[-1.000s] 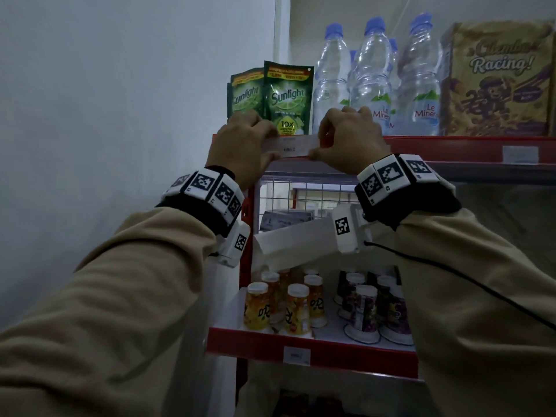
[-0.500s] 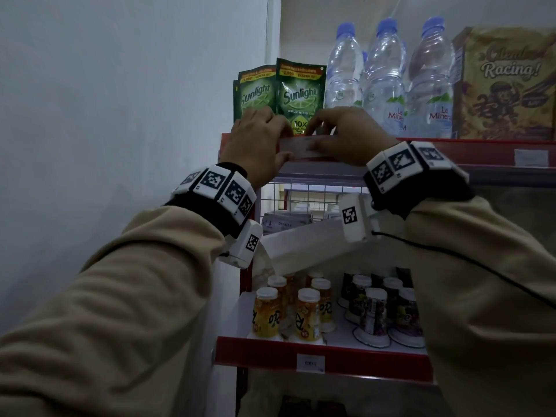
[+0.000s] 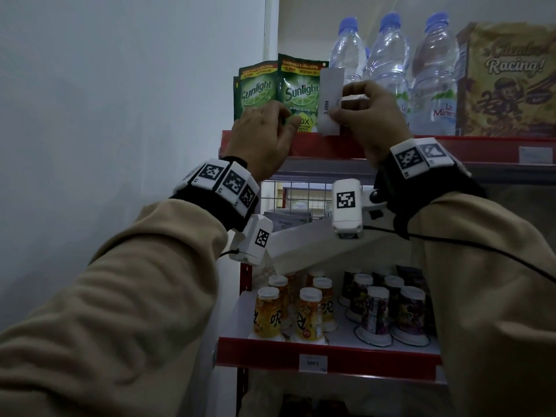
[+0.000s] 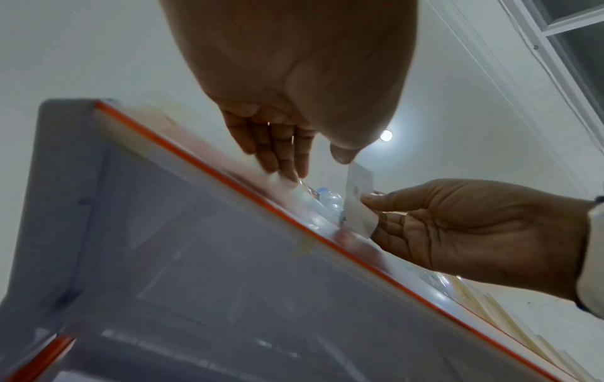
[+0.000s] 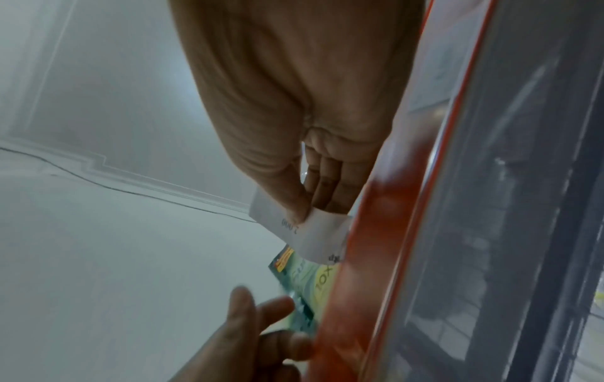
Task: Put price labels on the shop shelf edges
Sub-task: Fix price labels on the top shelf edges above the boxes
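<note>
My right hand (image 4: 474, 227) at three o'clock pinches the price label (image 4: 357, 199); my left hand (image 4: 294, 77) hangs relaxed at twelve above the red shelf edge (image 4: 229, 181).

Paper, plastic and painted metal

Matt white paper label (image 3: 331, 102); glossy green sachets (image 3: 279, 93); clear plastic bottles (image 3: 388, 64); red shelf edge (image 3: 331, 149).

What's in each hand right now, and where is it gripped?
Right hand pinches the price label at its right edge, about midway. Left hand holds nothing.

"Sunlight" on green pouches (image 3: 301, 94); "2.000" on label (image 3: 331, 100); "Racing!" on box (image 3: 508, 79)
</note>
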The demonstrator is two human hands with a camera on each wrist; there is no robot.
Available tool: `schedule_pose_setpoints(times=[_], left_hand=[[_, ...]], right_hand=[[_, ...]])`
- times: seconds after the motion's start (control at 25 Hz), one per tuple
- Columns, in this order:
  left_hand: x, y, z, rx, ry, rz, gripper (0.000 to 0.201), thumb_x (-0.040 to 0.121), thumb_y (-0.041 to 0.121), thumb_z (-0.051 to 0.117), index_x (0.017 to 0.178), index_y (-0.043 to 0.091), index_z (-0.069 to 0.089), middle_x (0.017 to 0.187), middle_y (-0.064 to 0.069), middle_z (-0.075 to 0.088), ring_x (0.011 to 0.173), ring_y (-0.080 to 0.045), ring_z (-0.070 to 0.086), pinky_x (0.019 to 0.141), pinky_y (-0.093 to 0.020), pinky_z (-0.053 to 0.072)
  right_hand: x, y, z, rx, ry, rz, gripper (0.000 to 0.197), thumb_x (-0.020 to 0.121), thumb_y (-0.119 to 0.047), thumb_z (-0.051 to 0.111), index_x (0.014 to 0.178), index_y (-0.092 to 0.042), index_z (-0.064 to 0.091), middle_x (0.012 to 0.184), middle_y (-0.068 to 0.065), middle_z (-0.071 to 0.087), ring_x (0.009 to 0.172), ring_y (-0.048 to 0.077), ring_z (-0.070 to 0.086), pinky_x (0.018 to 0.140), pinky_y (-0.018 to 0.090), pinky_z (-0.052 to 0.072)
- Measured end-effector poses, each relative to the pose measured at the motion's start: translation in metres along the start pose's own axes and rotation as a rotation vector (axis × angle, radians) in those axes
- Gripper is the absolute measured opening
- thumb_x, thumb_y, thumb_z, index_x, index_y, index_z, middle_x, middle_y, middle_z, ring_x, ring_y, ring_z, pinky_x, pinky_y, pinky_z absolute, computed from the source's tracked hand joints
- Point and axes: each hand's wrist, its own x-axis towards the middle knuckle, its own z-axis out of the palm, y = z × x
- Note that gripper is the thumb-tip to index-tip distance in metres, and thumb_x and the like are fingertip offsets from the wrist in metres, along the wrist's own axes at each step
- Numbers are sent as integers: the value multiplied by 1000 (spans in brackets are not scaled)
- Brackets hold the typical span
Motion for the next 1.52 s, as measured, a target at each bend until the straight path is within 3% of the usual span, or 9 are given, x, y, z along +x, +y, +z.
schedule_pose_setpoints(times=[0.16,0.32,0.44,0.6,0.84,1.0,1.16,1.32,1.52], left_hand=[[4,1,1,-72,-3,-15,44,94,56,41,103,18,61,97,-3,64,97,-24,57,86,-43,48],[6,-3,-1,-120,-39,-9,31,92,44,54,98,14,63,98,-9,64,96,-29,58,85,-46,49],[8,-6,-6,-37,-92,22,27,90,37,60,100,13,66,103,-10,61,98,-25,55,88,-40,47],[10,-11,-13,29,-151,76,23,90,26,62,107,11,66,109,-10,57,104,-22,51,83,-25,38],[11,-17,-20,87,-176,113,25,93,27,58,107,8,65,109,-11,57,103,-24,50,87,-30,39],[10,-24,-25,60,-129,99,19,94,24,55,103,9,63,107,-11,60,98,-22,52,84,-30,40],[6,-27,-28,-7,-90,83,22,88,22,64,106,11,58,103,-6,61,91,-19,57,82,-31,48],[4,-29,-28,-38,-7,94,41,84,24,69,119,10,53,112,-8,53,85,-13,52,82,-25,46],[9,-31,-24,29,-37,104,20,89,24,62,103,10,63,105,-8,62,88,-13,50,80,-28,43]], right_hand=[[-11,-3,19,208,-16,21,16,87,3,61,95,-9,54,98,16,65,96,36,67,81,54,55],[-19,2,28,216,-21,26,14,88,4,58,96,-5,53,96,16,63,98,35,63,87,55,52],[-18,6,21,-91,1,-103,24,88,-9,63,110,-2,55,105,20,63,99,32,64,84,49,55],[-11,0,3,-400,-43,-211,14,84,-18,69,95,-11,66,93,11,69,86,22,68,77,41,58],[-3,-1,-15,-805,-210,-273,12,84,-19,69,95,-20,69,90,3,66,70,3,55,59,8,42],[5,4,-13,-732,-113,-302,10,86,-17,65,94,-15,69,93,3,65,82,12,58,70,19,45],[13,9,-1,-633,8,-364,6,87,-17,64,92,-15,67,89,-2,62,79,6,56,66,12,46],[14,11,15,-610,-104,-381,6,86,-15,65,91,-17,67,88,-3,63,79,6,56,67,13,45],[14,7,17,-664,-237,-358,8,88,-19,64,96,-19,65,99,0,64,86,9,58,63,5,44]])
